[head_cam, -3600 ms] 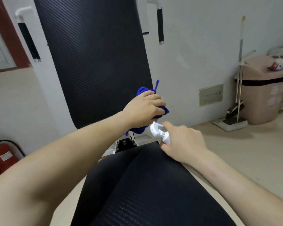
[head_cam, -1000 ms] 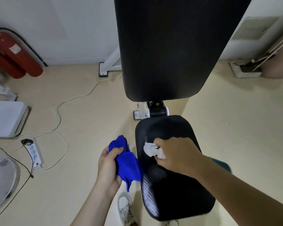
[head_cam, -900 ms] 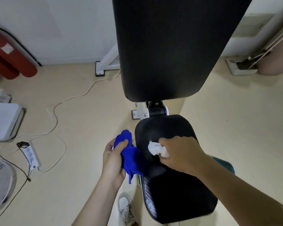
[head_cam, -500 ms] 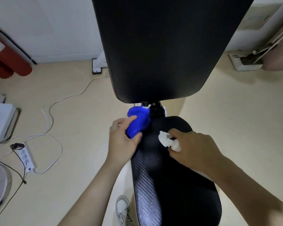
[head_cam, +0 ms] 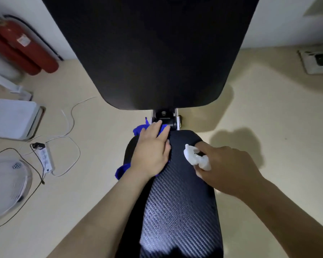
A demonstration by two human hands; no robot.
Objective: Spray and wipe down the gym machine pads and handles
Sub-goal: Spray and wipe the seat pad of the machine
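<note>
Below, cloth point(head_cam: 138, 130) under left hand point(head_cam: 151, 153), bottle point(head_cam: 196, 158) gripped

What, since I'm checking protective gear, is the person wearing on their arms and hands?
Nothing that shows. The left hand and right hand are ungloved, with no rings, watch or wristband visible. Both forearms are bare to the frame's edge, with no sleeves in view.

No legible text. Fire extinguisher point(head_cam: 26, 45): pale label, print too blurred to read. Power strip point(head_cam: 46, 159): faint markings, unreadable. Fan point(head_cam: 6, 183): dotted badge, no characters resolved.
</note>
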